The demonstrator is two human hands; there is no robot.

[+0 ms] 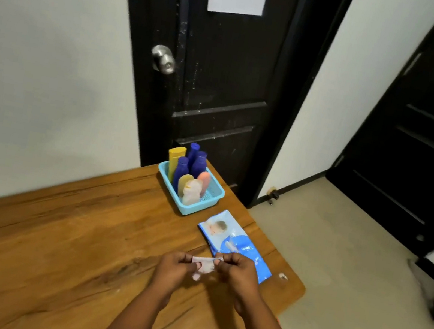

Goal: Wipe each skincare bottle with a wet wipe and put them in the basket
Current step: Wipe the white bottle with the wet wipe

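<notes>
So my left hand (174,267) and right hand (235,270) are both pinching the wet wipe (203,265) between them, over the surface (54,237), well on my side of the basket (188,208). It's limp, damp and weighs nothing, so I'd hold it by the corners. The wipes pack (237,242) lies between my hands and the basket. Every one of the bottles (199,162) I can see stands inside it. They're smooth plastic, probably slick when wet, so I'd grab one round the middle.
</notes>
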